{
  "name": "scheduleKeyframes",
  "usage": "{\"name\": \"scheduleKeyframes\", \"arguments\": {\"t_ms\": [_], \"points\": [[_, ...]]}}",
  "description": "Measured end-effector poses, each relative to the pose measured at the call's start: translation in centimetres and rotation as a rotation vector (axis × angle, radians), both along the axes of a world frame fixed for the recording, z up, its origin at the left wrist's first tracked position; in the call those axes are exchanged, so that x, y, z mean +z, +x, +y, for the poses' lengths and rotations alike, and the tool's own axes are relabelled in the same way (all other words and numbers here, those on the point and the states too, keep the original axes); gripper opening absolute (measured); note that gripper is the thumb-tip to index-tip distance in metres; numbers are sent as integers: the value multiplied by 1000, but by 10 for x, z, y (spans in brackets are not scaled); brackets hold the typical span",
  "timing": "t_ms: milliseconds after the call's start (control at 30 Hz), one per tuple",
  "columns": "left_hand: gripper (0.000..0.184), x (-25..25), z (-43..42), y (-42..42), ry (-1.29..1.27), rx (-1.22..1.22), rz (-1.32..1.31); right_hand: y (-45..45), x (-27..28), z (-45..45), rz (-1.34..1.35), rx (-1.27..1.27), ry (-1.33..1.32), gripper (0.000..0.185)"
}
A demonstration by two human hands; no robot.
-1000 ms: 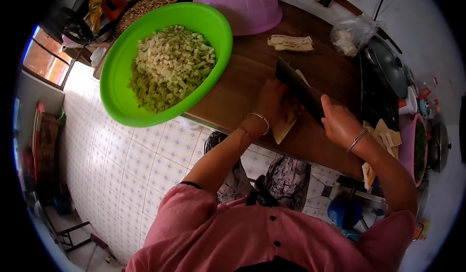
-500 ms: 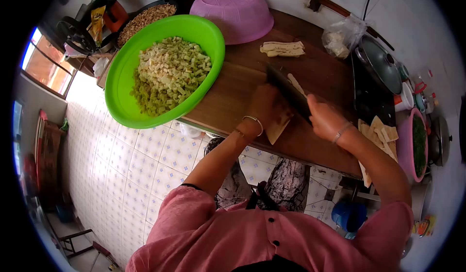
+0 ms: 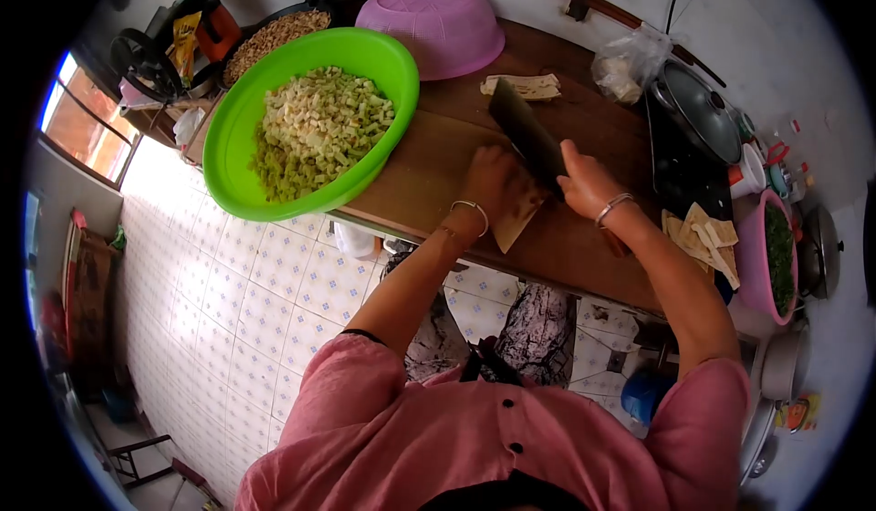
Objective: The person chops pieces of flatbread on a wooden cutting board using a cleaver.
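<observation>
My right hand [image 3: 589, 181] is wrapped around the handle of a cleaver [image 3: 529, 132], whose broad dark blade slants up to the left. Close by on the wooden counter [image 3: 415, 182], my left hand [image 3: 493, 181] presses curled fingers on a pale, flat tofu-like slab [image 3: 518, 226]. The slab's near corner points toward me. Beyond the blade lies a short stack of pale strips [image 3: 534, 87], partly covered by the blade tip. To the left, a green basin [image 3: 219, 160] holds diced pale and green pieces [image 3: 324, 132].
An upturned pink colander [image 3: 433, 27] stands behind the basin. At right are more tan slabs [image 3: 698, 233], a lidded pan [image 3: 703, 114], a plastic bag [image 3: 625, 68] and a pink basin of greens [image 3: 744, 265]. A pan of brown bits [image 3: 278, 41] stands back left.
My right hand has lifted the cleaver, its blade swinging up and away from me. A thin strip seen beside the blade is now hidden. My left hand stays on the slab.
</observation>
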State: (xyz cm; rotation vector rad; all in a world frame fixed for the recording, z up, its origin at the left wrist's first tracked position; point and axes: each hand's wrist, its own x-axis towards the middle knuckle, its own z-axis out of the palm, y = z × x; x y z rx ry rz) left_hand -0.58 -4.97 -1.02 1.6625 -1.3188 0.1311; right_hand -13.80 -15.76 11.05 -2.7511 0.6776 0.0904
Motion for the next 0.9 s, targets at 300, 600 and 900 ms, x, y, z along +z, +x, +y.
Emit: {"name": "scheduleKeyframes", "arguments": {"t_ms": [300, 600, 900], "points": [[21, 8, 5, -2, 40, 9, 65, -38, 23, 23, 82, 103, -128, 23], [23, 17, 3, -6, 3, -5, 213, -16, 33, 24, 266, 73, -63, 29], [24, 15, 2, -4, 158, -10, 121, -11, 3, 15, 119, 51, -23, 39]]}}
